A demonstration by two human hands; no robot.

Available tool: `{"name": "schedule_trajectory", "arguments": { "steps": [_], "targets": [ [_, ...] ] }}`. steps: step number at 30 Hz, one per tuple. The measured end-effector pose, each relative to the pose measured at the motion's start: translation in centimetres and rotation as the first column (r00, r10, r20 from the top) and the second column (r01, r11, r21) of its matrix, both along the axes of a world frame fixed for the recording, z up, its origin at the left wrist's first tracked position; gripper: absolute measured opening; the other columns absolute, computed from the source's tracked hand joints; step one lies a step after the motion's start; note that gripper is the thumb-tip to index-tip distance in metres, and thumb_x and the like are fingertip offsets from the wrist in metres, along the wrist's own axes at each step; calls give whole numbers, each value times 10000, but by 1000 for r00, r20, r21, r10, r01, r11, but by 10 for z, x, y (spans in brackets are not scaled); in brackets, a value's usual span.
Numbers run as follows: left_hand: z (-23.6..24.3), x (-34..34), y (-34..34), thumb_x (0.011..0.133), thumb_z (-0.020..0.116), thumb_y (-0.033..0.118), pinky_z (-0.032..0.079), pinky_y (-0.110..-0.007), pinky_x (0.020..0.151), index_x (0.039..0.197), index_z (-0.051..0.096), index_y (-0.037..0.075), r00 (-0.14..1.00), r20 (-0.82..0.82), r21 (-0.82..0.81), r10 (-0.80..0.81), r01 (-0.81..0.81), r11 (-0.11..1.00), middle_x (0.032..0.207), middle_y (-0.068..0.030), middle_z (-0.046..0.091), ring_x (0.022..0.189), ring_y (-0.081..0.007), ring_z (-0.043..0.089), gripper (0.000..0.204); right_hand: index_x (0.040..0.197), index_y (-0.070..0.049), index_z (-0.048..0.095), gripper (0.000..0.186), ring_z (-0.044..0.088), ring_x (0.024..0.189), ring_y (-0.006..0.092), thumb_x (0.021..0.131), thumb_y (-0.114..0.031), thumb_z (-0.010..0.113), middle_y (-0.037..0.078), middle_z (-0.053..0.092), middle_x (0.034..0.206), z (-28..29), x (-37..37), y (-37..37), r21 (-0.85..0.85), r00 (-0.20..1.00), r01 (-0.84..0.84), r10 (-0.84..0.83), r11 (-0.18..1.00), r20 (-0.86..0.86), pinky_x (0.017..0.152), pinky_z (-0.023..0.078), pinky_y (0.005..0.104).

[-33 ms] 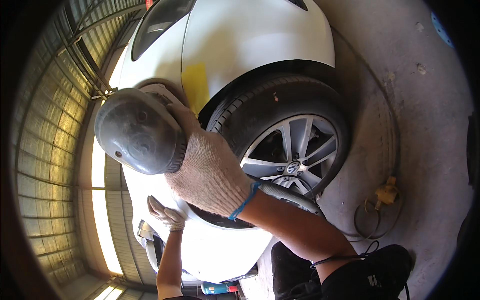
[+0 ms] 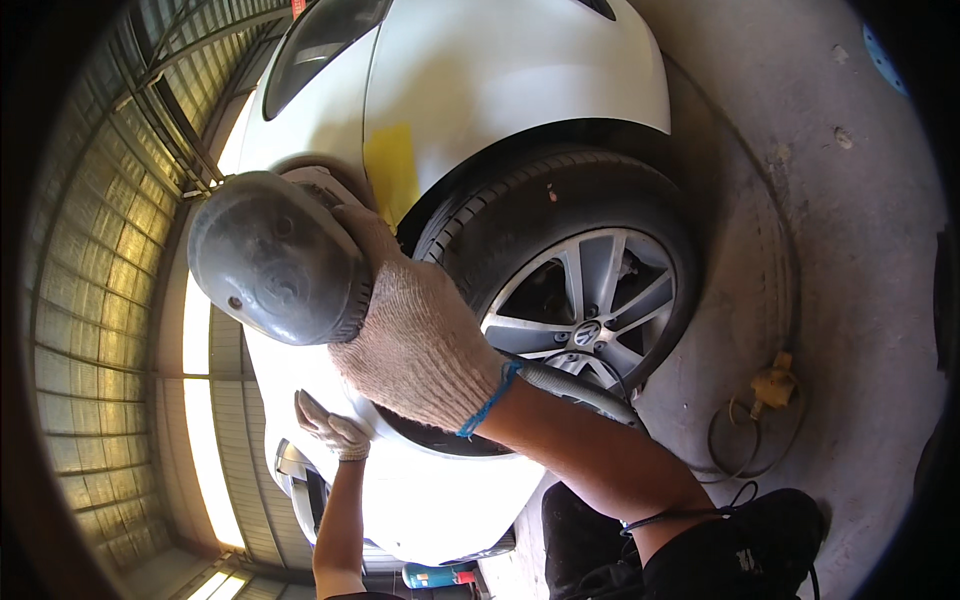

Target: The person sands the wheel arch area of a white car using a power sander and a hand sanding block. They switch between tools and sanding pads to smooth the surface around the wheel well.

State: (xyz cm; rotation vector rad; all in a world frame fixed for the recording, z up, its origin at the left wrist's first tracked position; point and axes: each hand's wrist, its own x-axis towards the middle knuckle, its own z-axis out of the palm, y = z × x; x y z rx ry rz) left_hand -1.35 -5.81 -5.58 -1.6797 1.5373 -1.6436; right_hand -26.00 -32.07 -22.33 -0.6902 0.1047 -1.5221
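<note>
My right hand (image 2: 415,345), in a pale knitted glove with a blue cuff edge, is closed around a dark grey power sander (image 2: 275,260). Its rounded top faces me, and its pad is mostly hidden against or just over the white car body (image 2: 480,65) near the wheel arch. A ribbed grey hose (image 2: 570,383) runs out from behind my right wrist. Lower down, my left hand (image 2: 332,430), gloved as well, lies flat on the car's white panel with its fingers stretched out. Yellow masking tape (image 2: 392,175) is stuck to the panel beside the arch, above my right hand.
A car wheel (image 2: 590,285) with a black tyre and silver spokes stands right of my hands. On the concrete floor (image 2: 860,250) lie a cable and a yellow connector box (image 2: 772,385). A teal cylinder (image 2: 430,577) is at the bottom. Corrugated walls (image 2: 100,400) rise at the left.
The sander and my right hand have shifted very slightly up and to the left. My left hand stays in place on the panel.
</note>
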Motion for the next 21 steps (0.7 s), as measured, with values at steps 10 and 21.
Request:
{"name": "schedule_trajectory", "arguments": {
  "steps": [10,21],
  "targets": [
    [7,30,18,1005,190,503,376,-549,994,1424,363,-24,998,-42,26,-51,52,998,1352,-289,405,1227,-419,441,695,1415,55,312,819,700,641,300,733,-128,728,169,651,763,20,9,72,-225,952,-219,157,949,-261,569,573,367],
    [11,38,31,1008,234,497,365,-573,991,1430,345,-10,998,-38,36,-54,55,998,1346,-311,398,1218,-456,437,668,1424,36,331,789,685,638,282,746,-112,707,149,617,764,10,11,98,-296,881,-144,-15,944,-474,558,563,367]
  ]
}}
